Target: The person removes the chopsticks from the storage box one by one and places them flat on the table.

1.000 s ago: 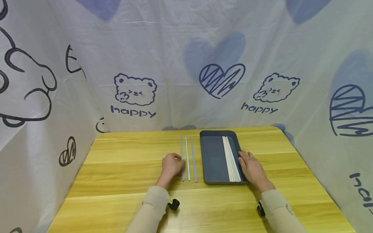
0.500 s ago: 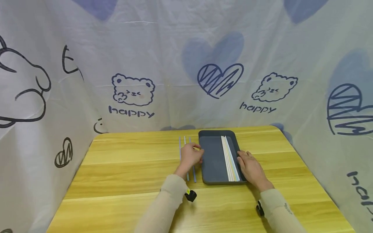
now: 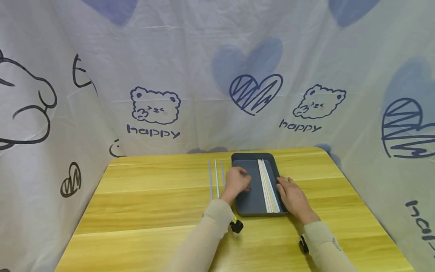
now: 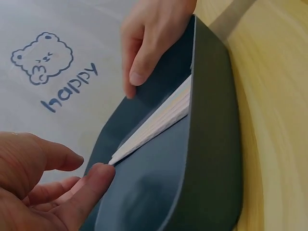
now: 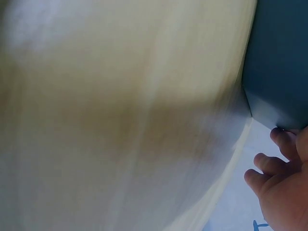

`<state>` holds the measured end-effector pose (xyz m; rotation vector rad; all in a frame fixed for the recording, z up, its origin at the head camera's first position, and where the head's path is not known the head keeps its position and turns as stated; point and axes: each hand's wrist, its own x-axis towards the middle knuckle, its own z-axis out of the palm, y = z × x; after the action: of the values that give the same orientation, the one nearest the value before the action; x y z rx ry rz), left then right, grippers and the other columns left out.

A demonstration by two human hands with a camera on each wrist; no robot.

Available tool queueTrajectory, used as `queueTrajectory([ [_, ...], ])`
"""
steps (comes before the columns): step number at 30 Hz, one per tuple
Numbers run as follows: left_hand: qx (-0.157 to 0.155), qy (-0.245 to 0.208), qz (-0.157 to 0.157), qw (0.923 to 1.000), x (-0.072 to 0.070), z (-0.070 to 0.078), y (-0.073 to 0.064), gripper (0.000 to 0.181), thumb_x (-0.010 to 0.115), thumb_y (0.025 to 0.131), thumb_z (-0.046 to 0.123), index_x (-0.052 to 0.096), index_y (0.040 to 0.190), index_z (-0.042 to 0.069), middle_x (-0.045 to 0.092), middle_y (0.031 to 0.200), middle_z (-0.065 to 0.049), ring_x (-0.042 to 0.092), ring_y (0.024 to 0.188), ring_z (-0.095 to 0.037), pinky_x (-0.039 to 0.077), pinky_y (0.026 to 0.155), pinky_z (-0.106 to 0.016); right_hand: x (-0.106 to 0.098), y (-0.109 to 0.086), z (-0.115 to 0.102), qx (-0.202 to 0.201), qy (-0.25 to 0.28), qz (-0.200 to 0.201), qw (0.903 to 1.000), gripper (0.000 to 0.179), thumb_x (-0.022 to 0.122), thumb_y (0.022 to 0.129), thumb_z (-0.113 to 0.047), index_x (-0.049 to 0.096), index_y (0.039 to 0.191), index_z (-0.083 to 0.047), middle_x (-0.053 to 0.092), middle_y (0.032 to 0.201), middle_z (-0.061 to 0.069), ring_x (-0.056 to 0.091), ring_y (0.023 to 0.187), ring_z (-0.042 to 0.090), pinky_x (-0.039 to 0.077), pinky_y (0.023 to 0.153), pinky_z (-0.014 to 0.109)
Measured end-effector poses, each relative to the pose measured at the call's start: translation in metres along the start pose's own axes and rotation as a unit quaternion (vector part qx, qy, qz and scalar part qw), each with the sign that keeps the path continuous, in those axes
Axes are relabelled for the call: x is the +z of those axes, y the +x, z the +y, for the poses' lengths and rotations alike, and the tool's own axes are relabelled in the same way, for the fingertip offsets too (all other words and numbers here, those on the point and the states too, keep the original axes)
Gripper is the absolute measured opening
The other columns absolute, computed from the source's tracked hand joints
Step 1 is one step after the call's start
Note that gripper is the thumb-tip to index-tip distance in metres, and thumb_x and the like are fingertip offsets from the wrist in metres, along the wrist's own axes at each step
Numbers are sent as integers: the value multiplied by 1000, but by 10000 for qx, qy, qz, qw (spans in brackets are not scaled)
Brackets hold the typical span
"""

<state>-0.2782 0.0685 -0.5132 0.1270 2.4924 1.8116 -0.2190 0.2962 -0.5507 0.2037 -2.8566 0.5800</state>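
Note:
My left hand [image 3: 238, 181] is over the left part of the dark grey tray [image 3: 249, 206], holding nothing. In the left wrist view its thumb [image 4: 65, 156] and fingers are apart, the fingertips near the ends of a bundle of thin straw-like sticks [image 4: 154, 118]. These white, yellow and light blue sticks [image 3: 267, 185] lie lengthwise along the tray's right side. My right hand [image 3: 295, 196] grips the tray's right rim, thumb over the edge; the right wrist view shows curled fingers [image 5: 269, 163] against the outer wall.
Left of the tray, on the wooden table [image 3: 153, 196], lie a purple stick [image 3: 210, 177], a light blue stick [image 3: 216, 175] and another purple stick [image 3: 222, 172], roughly parallel. The left forearm hides their near ends. A printed white curtain [image 3: 204, 75] stands behind the table.
My left hand has moved right, from beside the leftmost purple stick, across the loose sticks, to above the tray. My right hand stays at the tray's rim.

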Motion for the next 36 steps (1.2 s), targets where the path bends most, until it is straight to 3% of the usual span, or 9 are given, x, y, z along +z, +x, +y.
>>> queueTrajectory([
  [7, -466, -94, -228, 9986, 25, -1, 1, 17, 70, 89, -1, 70, 105, -4, 69, 60, -11, 61, 40, -10, 62, 45, -31, 1, -2, 2, -14, -55, 58, 10000, 42, 46, 113, -17, 55, 146, 7, 54, 152, 30, 45, 143, 58, 39, 120, 68],
  [13, -665, -2, -257, 9975, 39, -3, -4, 12, 71, 88, -1, 70, 100, -1, 67, 55, -9, 64, 41, -17, 63, 45, -35, 0, -2, 1, -21, -40, 88, 10000, 42, 47, 112, -17, 57, 146, 6, 55, 151, 29, 46, 142, 58, 41, 119, 68],
  [25, -901, 165, -117, 9957, 54, -8, -2, 13, 74, 88, 1, 73, 100, -1, 63, 50, -4, 57, 36, -11, 57, 38, -29, -2, 1, 0, -13, -10, 36, 10000, 43, 46, 113, -19, 55, 147, 6, 54, 153, 29, 44, 143, 58, 41, 119, 69],
  [36, -942, 92, -199, 9953, 59, -5, -6, 24, 77, 88, 2, 73, 111, -3, 67, 55, -7, 65, 43, -16, 59, 41, -29, -6, 1, -3, -9, -37, -8, 10000, 43, 46, 113, -19, 55, 147, 5, 54, 153, 28, 44, 144, 57, 41, 119, 69],
])
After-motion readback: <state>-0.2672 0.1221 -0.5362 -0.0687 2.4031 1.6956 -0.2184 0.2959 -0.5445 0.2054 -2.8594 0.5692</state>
